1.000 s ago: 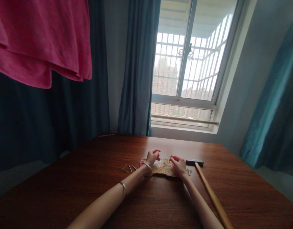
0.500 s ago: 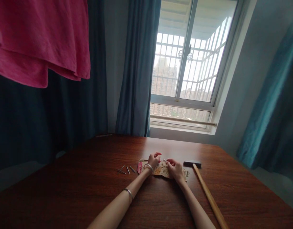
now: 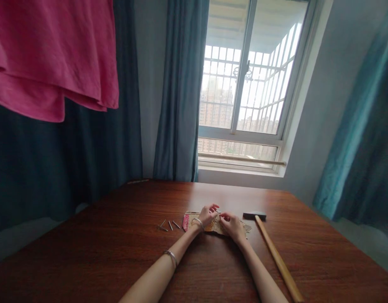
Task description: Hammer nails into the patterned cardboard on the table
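A flat tan piece (image 3: 189,218), dotted all over, with a pink left end and an uneven lower edge, lies on the table under both hands. Several thin upright nails (image 3: 218,215) stand near its middle, and other thin rods (image 3: 248,227) show at its right end. My left hand (image 3: 208,213), bangles on the arm, is over the piece, fingers apart and tips close to the upright nails. From the right, my right hand (image 3: 232,224) rests on the piece, thumb and fingertips pinched at one nail. Its palm side is hidden.
Several loose nails (image 3: 170,225) lie left of the tan piece. On the right, a hammer (image 3: 271,248) has its black head away from me and its wooden handle toward me. Beyond the brown table (image 3: 118,252) are blue curtains (image 3: 181,105) and a barred window (image 3: 241,84). Pink cloth (image 3: 70,54) hangs upper left.
My left hand has shifted right, closer to the upright nails and my right fingertips, and its fingers reach further over. My right hand stays almost in place. The camera view has moved slightly.
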`<state>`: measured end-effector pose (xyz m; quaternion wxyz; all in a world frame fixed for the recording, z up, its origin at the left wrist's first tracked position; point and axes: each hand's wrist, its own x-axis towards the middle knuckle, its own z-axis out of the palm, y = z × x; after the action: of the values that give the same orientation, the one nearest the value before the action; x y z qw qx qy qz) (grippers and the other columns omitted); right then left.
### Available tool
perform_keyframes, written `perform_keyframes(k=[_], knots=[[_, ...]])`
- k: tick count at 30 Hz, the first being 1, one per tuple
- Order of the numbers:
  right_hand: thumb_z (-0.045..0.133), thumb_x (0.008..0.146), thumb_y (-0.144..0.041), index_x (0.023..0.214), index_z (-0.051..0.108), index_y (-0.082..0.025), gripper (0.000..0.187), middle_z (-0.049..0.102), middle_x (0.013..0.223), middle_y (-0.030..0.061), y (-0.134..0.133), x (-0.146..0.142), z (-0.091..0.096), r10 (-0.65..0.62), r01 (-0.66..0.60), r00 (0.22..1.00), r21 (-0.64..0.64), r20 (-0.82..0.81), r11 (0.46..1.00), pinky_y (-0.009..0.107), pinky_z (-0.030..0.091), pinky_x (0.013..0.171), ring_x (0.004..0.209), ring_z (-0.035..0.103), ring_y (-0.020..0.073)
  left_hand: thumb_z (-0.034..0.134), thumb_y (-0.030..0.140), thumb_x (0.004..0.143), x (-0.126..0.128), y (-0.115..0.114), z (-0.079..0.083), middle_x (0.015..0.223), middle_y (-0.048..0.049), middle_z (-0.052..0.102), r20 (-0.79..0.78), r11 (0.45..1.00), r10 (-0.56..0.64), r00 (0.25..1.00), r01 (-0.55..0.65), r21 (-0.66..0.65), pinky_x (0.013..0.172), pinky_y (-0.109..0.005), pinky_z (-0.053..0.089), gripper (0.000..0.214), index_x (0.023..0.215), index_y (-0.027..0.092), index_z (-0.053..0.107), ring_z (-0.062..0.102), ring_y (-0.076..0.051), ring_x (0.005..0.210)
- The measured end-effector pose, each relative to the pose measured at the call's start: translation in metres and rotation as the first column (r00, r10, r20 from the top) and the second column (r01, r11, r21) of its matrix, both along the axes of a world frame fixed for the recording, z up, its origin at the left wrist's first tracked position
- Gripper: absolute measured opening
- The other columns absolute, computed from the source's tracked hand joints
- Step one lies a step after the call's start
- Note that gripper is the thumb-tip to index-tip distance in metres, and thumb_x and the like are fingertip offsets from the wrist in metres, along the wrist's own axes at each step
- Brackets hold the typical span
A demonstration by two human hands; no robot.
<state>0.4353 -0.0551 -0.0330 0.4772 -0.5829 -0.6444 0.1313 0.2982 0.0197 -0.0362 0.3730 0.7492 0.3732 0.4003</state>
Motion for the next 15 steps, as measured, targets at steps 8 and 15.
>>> perform_keyframes(k=[8, 15], knots=[[0.054, 0.071, -0.029, 0.071, 0.071, -0.02, 0.02, 0.065, 0.07, 0.0032, 0.0004, 0.0012, -0.0011, 0.0, -0.001, 0.999, 0.014, 0.04, 1.0, 0.025, 0.042, 0.066, 0.068, 0.057, 0.0162, 0.06, 0.026, 0.063, -0.0017, -0.0008, -0.0018, 0.07, -0.0028, 0.063, -0.006, 0.992, -0.114, 0.994, 0.113, -0.054, 0.061, -0.023, 0.043, 0.026, 0.084, 0.012, 0.066, 0.055, -0.014, 0.066], [0.054, 0.072, -0.029, 0.071, 0.072, -0.021, 0.02, 0.064, 0.067, 0.0027, -0.0003, 0.0016, 0.0003, 0.003, -0.004, 0.998, 0.01, 0.055, 1.0, 0.024, 0.042, 0.061, 0.061, 0.056, 0.015, 0.064, 0.024, 0.058, -0.0013, 0.0022, 0.0035, 0.064, -0.0014, 0.062, 0.001, 0.976, -0.156, 0.988, 0.154, -0.153, 0.062, -0.024, 0.041, 0.019, 0.071, 0.01, 0.067, 0.054, -0.015, 0.065]])
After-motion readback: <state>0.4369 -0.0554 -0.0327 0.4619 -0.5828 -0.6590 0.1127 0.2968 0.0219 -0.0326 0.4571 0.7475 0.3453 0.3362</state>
